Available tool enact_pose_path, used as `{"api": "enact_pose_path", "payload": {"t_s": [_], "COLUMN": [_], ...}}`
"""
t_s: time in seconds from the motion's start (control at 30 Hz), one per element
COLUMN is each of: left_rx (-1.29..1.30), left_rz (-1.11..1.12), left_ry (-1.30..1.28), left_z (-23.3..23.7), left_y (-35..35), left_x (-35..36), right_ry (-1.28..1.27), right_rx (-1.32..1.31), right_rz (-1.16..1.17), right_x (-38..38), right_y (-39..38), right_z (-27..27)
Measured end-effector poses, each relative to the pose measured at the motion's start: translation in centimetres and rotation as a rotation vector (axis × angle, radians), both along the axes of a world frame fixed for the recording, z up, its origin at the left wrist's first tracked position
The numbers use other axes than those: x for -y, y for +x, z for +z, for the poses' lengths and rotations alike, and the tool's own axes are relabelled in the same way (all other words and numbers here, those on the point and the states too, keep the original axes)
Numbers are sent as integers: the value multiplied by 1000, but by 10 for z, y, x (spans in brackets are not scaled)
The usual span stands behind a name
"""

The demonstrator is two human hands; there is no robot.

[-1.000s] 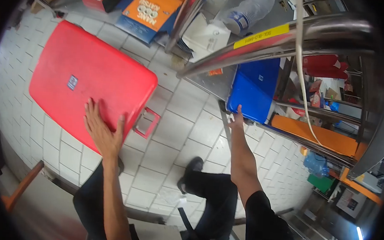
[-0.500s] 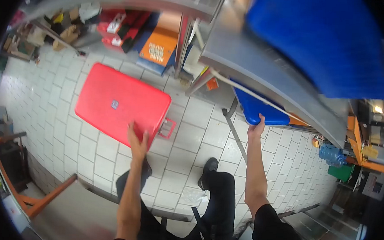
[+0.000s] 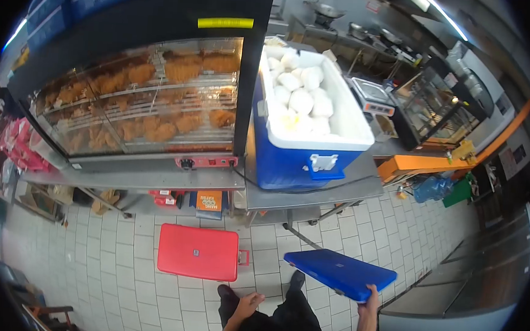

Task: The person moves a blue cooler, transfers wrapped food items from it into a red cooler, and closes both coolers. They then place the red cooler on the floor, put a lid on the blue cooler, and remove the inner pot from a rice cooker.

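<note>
The blue lid (image 3: pixel 340 273) looks like smooth, faintly glossy plastic; the red lid (image 3: pixel 198 252), lower centre, matt plastic. The floor (image 3: pixel 119 266) is glazed pale tile, the bench (image 3: pixel 131 175) dull brushed metal, the display case (image 3: pixel 148 97) glass-fronted.

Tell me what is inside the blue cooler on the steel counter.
White rounded lumps lie piled in the blue cooler, which stands open; the right hand holds a blue lid. Whatever lies beneath the top layer is covered.
</note>
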State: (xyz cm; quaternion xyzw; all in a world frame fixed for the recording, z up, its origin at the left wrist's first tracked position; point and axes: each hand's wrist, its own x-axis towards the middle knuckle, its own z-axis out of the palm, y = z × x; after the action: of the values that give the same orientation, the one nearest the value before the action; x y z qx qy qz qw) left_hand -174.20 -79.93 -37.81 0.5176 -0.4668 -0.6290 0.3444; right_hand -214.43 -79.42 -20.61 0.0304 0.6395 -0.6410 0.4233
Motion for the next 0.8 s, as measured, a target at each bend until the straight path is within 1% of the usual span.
{"api": "enact_pose_path", "payload": {"t_s": [0.03, 0.13, 0.2, 0.27, 0.33, 0.37, 0.4, 0.43, 0.47, 0.53, 0.6, 0.7, 0.8], "left_rx": [65, 191, 167, 318, 368, 402, 433, 375, 318, 234, 174, 21, -25], "left_rz": [-98, -225, -329, -427, -430, -406, -373, -320, -261, -108, 74, 163, 231], "left_ry": [46, -25, -69, -138, -143, -153, -161, -171, -180, -185, -176, -238, -314], "left_z": [8, 9, 5, -13, -38, -22, 0, 11, 20, 46, 85, 132, 182], "left_y": [9, 35, 53, 65, 72, 73, 68, 67, 65, 58, 43, 18, -12], "left_x": [7, 34, 61, 93, 140, 151, 166, 175, 181, 197, 207, 231, 254], "right_ry": [-50, -133, -207, -346, -506, -589, -657, -723, -755, -849, -895, -936, -897], "right_rx": [-63, -267, -383, -494, -572, -611, -592, -570, -477, -351, -288, -214, -155], "right_rz": [-35, -167, -191, -211, -270, -285, -301, -309, -304, -229, -123, -11, 106], "right_x": [-21, -60, -71, -56, -28, -10, 10, 29, 45, 76, 111, 171, 238], "right_y": [5, 29, 32, 41, 39, 35, 27, 18, 5, -29, -57, -73, -88], "right_z": [29, 126, 171, 214, 239, 245, 251, 256, 260, 260, 258, 265, 269]}}
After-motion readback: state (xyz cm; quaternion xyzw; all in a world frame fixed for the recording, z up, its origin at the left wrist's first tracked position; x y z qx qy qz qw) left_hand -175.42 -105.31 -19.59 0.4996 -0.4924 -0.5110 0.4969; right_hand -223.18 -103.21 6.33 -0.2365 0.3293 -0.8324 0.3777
